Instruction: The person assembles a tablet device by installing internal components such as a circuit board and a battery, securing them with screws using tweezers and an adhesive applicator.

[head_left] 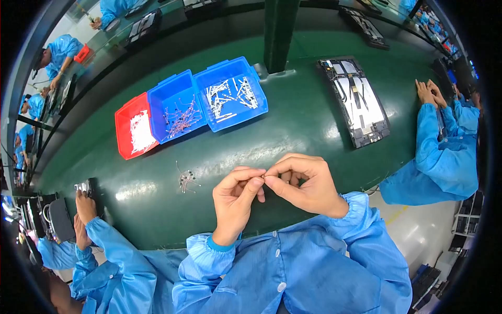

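Observation:
My left hand (232, 201) and my right hand (306, 183) meet over the near part of the green table. Both are closed in a pinch, thumb against forefinger, with the fingertips touching or nearly so. Between them is a tiny part, too small and too covered by the fingers to name. To the left of my left hand lies a small cluster of dark round parts with thin wires (187, 181), resting on the table top.
Ahead to the left stand a red bin (123, 140) of small white pieces, a blue bin (163, 97) of thin reddish wires and another blue bin (222, 71) of white strips. An opened flat device (361, 99) lies ahead right. Co-workers sit on both sides.

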### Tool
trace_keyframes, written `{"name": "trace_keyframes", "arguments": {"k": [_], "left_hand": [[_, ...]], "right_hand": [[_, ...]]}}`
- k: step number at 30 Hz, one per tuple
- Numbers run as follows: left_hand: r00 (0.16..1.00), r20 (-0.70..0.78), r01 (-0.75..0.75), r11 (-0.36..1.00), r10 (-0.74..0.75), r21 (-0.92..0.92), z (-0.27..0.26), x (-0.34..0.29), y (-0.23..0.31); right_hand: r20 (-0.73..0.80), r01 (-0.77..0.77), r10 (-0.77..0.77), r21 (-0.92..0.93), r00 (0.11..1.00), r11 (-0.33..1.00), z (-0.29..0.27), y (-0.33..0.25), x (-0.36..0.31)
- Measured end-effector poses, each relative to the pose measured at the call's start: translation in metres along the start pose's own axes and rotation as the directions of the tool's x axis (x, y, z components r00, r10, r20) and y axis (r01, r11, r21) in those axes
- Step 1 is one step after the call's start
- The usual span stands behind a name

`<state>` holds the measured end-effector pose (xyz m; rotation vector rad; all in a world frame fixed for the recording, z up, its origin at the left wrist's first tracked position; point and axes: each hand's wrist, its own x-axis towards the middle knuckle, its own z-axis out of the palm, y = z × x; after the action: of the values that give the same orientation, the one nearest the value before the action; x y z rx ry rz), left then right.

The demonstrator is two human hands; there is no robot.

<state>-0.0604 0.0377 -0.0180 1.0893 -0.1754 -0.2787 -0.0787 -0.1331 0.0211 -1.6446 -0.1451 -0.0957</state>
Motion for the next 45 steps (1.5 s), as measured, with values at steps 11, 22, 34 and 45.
{"name": "trace_keyframes", "arguments": {"k": [11,22,34,45], "left_hand": [[0.992,-0.008,-0.127,0.983,0.129,0.131,0.019,-0.008,-0.011],[0.983,0.031,-0.181,0.937,0.180,0.299,0.037,-0.004,-0.016],[0.974,0.083,-0.229,0.912,0.213,0.339,0.034,0.000,-0.009],[0.833,0.415,-0.545,0.416,0.366,0.728,0.058,0.034,0.014]], "right_hand": [[-0.036,0.225,-0.238,-0.211,0.971,0.951,-0.021,0.008,-0.012],[-0.123,0.338,-0.398,-0.343,0.909,0.877,-0.034,0.018,-0.018],[-0.011,0.269,-0.287,-0.322,0.958,0.908,-0.041,0.009,-0.016],[0.154,0.429,-0.423,-0.573,0.893,0.698,-0.093,-0.019,-0.005]]}}
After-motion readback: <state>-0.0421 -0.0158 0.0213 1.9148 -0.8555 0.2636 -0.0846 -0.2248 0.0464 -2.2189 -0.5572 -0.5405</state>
